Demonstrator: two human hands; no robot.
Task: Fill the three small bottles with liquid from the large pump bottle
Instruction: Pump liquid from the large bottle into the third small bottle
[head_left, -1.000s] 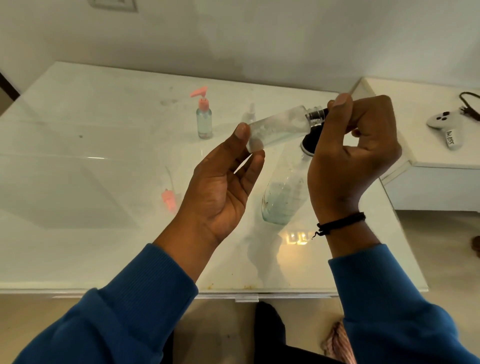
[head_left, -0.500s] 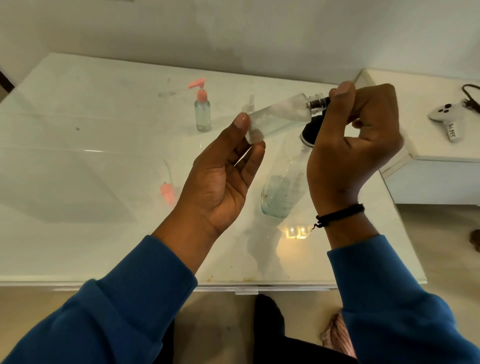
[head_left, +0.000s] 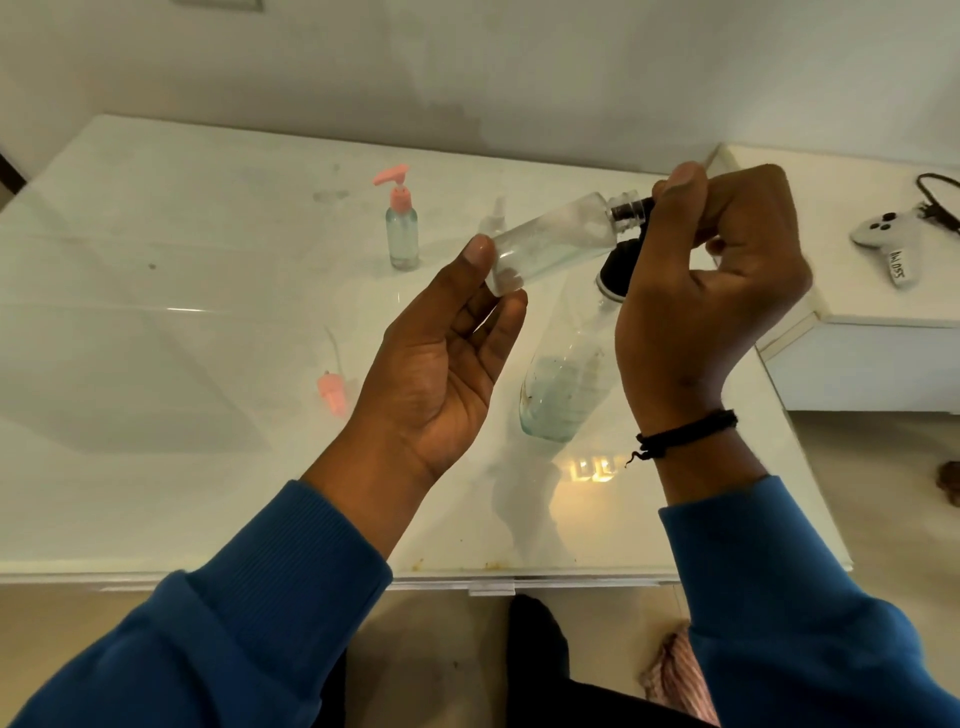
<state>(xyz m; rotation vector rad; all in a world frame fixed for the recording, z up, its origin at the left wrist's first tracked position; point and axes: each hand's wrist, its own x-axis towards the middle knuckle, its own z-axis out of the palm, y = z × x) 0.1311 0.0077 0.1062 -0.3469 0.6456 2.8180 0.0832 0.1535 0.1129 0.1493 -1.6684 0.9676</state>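
Observation:
My left hand (head_left: 436, 374) pinches the base of a small clear bottle (head_left: 550, 244) between thumb and fingers, holding it tilted in the air with its mouth to the right. That mouth sits on the black nozzle under my right hand (head_left: 711, 291), whose fingers are curled round the pump head of the large pump bottle (head_left: 561, 384). The large bottle stands on the white table (head_left: 156, 467) with pale liquid in its lower part. A small bottle with a pink pump (head_left: 402, 234) stands farther back. Another small clear bottle (head_left: 496, 218) shows faintly behind the held one.
A loose pink pump top with its tube (head_left: 332, 392) lies on the table left of my left hand. On a lower white side table (head_left: 857, 312) to the right lies a white game controller (head_left: 888, 234) with a dark cable. The table's front edge is close to me.
Both hands keep the same hold on the small bottle and the pump head. Only the view has shifted slightly.

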